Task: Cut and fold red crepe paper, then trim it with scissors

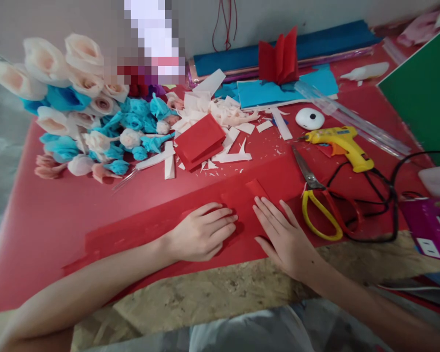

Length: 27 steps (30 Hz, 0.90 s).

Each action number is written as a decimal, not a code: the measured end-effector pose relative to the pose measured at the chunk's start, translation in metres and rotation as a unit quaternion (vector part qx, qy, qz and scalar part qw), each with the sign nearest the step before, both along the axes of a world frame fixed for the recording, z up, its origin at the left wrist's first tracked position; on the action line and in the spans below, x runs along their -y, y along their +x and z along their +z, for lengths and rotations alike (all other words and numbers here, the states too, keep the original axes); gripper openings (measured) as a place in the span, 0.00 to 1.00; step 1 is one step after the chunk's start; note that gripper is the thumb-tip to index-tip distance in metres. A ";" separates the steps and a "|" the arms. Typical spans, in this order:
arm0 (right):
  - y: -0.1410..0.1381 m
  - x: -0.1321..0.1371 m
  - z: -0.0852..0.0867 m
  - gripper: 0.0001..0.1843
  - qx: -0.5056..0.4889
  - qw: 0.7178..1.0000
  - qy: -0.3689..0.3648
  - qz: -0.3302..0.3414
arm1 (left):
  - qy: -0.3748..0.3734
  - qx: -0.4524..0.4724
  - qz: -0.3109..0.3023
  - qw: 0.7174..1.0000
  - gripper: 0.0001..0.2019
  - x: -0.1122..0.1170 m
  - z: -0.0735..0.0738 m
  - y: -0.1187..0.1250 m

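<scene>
A long strip of red crepe paper (132,234) lies along the near edge of the red table (51,205). My left hand (201,232) rests on it with its fingers curled, pressing a folded part (247,195) of the strip. My right hand (284,234) lies flat beside it, fingers spread, touching the same fold from the right. Neither hand lifts the paper.
Scissors with yellow handles (317,203) lie right of my right hand. A yellow glue gun (342,144) with black cable sits behind them. A stack of red paper (200,142), white scraps, a heap of paper flowers (84,112), blue sheets (278,90) and a purple box (430,225) surround the area.
</scene>
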State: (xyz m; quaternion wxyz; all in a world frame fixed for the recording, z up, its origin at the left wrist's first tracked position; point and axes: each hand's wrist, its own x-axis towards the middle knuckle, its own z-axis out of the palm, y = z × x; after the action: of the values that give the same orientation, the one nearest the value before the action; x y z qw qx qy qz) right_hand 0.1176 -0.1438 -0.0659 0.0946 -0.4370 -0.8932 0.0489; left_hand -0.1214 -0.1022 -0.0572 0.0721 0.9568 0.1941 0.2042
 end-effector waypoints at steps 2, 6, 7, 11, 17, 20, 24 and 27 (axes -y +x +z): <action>0.001 -0.001 0.000 0.27 0.010 1.000 -0.003 -0.021 | -0.005 0.003 -0.005 1.000 0.14 0.000 0.000 0.000; 0.004 -0.003 0.001 0.28 0.019 0.999 -0.006 -0.038 | -0.005 0.003 -0.004 1.000 0.15 0.000 0.001 0.001; 0.004 -0.003 0.002 0.29 0.018 0.999 -0.008 -0.039 | -0.004 0.004 -0.003 1.000 0.15 0.000 0.001 0.001; 0.002 -0.007 0.004 0.29 0.012 0.999 -0.020 -0.039 | -0.006 0.003 -0.002 1.000 0.15 0.000 0.000 0.002; -0.001 -0.018 0.009 0.26 0.003 1.000 -0.012 -0.028 | 0.002 0.003 -0.001 1.000 0.15 0.000 0.001 0.003; -0.001 -0.025 0.010 0.23 -0.012 1.000 -0.008 -0.016 | 0.001 0.000 0.003 1.000 0.15 -0.001 0.001 0.002; 0.000 -0.034 0.010 0.18 -0.035 0.999 -0.007 -0.005 | -0.008 -0.002 0.006 1.000 0.16 -0.001 -0.001 0.002; 0.000 -0.041 0.011 0.18 -0.042 0.999 -0.012 0.004 | -0.016 -0.002 0.004 1.000 0.16 -0.001 -0.002 0.003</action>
State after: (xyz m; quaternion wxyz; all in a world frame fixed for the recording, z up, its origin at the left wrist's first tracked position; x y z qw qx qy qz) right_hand 0.1177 -0.1031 -0.0548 0.1263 -0.4318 -0.8897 0.0780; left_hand -0.1184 -0.1014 -0.0594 0.0864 0.9550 0.2015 0.1998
